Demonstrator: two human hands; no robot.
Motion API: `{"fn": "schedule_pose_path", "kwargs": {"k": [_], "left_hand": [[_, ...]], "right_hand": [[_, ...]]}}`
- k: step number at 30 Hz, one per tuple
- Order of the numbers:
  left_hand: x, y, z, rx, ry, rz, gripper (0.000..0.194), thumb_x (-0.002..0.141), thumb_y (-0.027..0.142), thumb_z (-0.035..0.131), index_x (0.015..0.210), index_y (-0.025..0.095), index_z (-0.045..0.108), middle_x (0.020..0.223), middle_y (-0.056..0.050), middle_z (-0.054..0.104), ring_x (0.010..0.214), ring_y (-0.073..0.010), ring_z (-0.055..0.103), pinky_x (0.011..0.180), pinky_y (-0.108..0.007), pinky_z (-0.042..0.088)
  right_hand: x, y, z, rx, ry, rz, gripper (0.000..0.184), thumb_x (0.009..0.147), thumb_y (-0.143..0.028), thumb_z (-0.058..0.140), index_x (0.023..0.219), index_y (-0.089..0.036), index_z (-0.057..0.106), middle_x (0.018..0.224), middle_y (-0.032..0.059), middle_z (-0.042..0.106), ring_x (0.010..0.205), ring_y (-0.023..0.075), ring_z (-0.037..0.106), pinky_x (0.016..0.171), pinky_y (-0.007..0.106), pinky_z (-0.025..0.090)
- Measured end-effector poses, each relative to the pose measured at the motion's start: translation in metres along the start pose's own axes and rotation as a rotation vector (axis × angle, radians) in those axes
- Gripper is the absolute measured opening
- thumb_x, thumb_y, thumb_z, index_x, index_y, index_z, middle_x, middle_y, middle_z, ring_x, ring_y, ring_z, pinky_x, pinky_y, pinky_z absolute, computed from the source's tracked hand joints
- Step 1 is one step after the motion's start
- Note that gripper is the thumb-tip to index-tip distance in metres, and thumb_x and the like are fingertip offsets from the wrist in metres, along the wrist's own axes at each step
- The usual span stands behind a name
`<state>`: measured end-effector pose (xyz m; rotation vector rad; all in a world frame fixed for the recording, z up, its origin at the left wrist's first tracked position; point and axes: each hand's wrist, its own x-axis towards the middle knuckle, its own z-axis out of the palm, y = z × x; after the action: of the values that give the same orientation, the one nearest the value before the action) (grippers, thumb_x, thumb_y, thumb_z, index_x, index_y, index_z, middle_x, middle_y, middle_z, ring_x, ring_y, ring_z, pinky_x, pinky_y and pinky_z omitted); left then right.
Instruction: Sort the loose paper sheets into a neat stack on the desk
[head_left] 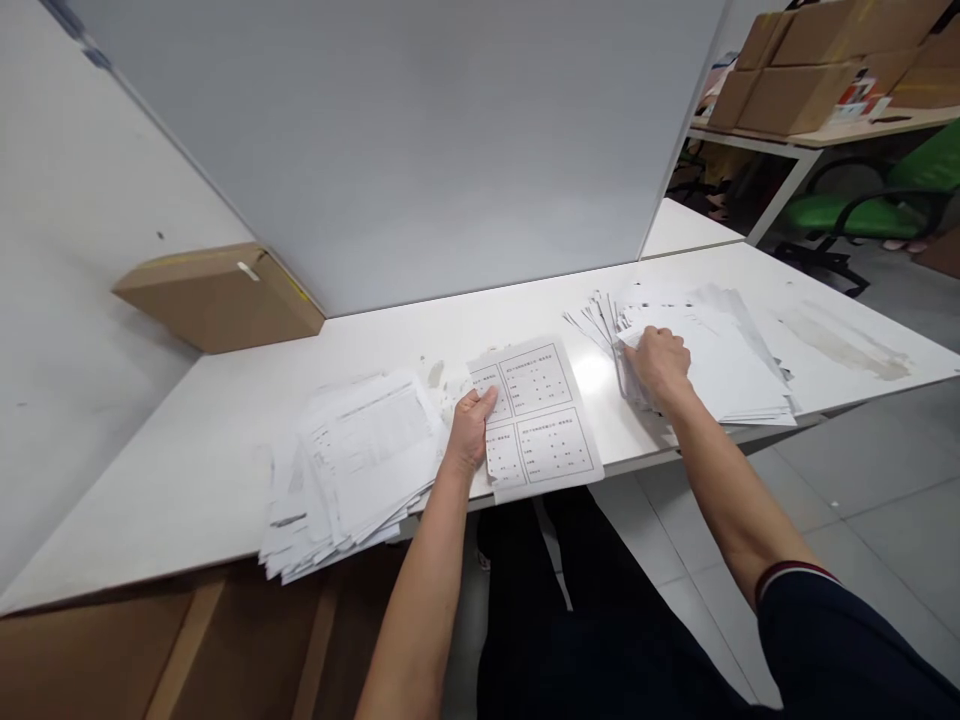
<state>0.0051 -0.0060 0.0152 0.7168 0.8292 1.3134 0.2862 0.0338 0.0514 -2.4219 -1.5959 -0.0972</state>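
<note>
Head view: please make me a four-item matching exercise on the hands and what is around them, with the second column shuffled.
Column one:
1. left hand
2. right hand
3. printed sheet
4. chair

Column two:
A. green, beyond the white table at the right
B. at the left side of the right paper stack
C. marked with bordered panels
D. closed on the left side of a sheet, thumb on top

Right pairs: 1-D, 2-B, 3-C, 4-A

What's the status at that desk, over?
Left hand holds printed sheet. Right hand on right-hand paper stack, grip unclear. Cardboard box back left, apart from both hands.
</note>
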Motion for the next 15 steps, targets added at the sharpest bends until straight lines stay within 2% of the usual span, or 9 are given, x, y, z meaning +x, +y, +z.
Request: {"fn": "schedule_pose_path", "kwargs": {"k": [2,4,7,9,11,13,15], "left_hand": [[0.001,0.0,0.0,-0.014,0.002,-0.009,0.028,0.058,0.031,0.079,0.073,0.012,0.064,0.077,-0.008,0.072,0.09,-0.0253,0.067,0.086,-0.039,0.05],[0.001,0.0,0.0,-0.016,-0.002,-0.023,0.029,0.057,0.031,0.079,0.073,0.012,0.063,0.076,-0.008,0.072,0.089,-0.0252,0.067,0.086,-0.039,0.05],[0.002,-0.001,0.0,-0.004,-0.005,-0.028,0.031,0.058,0.032,0.079,0.076,0.012,0.063,0.078,-0.009,0.072,0.089,-0.0253,0.067,0.085,-0.04,0.05],[0.003,-0.003,-0.001,0.002,-0.001,-0.028,0.034,0.058,0.033,0.079,0.079,0.011,0.064,0.079,-0.009,0.072,0.089,-0.0254,0.067,0.085,-0.04,0.05],[0.003,-0.004,-0.001,0.016,0.008,-0.035,0.035,0.057,0.035,0.078,0.079,0.011,0.064,0.079,-0.01,0.072,0.089,-0.0254,0.067,0.084,-0.04,0.051],[0.004,-0.005,-0.002,0.032,0.012,-0.035,0.035,0.058,0.036,0.078,0.079,0.011,0.064,0.078,-0.009,0.072,0.088,-0.0251,0.067,0.083,-0.04,0.051],[0.004,-0.007,-0.003,0.048,0.016,-0.027,0.034,0.059,0.036,0.077,0.079,0.012,0.064,0.078,-0.008,0.072,0.086,-0.0243,0.067,0.082,-0.039,0.051]], "right_hand": [[0.006,0.008,0.006,-0.027,-0.081,0.02,0.038,0.089,-0.033,0.041,0.105,-0.005,0.062,0.107,0.0242,0.059,0.102,0.0346,0.052,0.077,0.041,0.04],[0.008,0.012,0.007,-0.024,-0.105,0.012,0.041,0.092,-0.028,0.031,0.102,-0.006,0.065,0.103,0.0238,0.061,0.097,0.0325,0.055,0.074,0.04,0.04],[0.003,0.014,-0.002,-0.031,-0.02,-0.067,0.04,0.092,-0.024,0.029,0.098,-0.007,0.065,0.097,0.0225,0.062,0.09,0.029,0.056,0.068,0.036,0.038],[-0.009,0.011,-0.018,-0.002,0.136,-0.157,0.038,0.093,-0.027,0.03,0.093,-0.009,0.063,0.09,0.0191,0.062,0.08,0.0246,0.056,0.063,0.032,0.036],[-0.026,0.006,-0.043,0.113,0.334,-0.239,0.037,0.093,-0.034,0.032,0.085,-0.012,0.061,0.075,0.0115,0.06,0.065,0.0182,0.052,0.056,0.028,0.032],[-0.047,-0.001,-0.074,0.328,0.556,-0.29,0.035,0.092,-0.039,0.036,0.077,-0.016,0.056,0.062,0.0033,0.051,0.054,0.0134,0.043,0.052,0.027,0.028],[-0.062,-0.01,-0.102,0.64,0.766,-0.297,0.032,0.091,-0.04,0.039,0.071,-0.018,0.05,0.059,-0.0008,0.042,0.053,0.0116,0.038,0.052,0.026,0.028]]}}
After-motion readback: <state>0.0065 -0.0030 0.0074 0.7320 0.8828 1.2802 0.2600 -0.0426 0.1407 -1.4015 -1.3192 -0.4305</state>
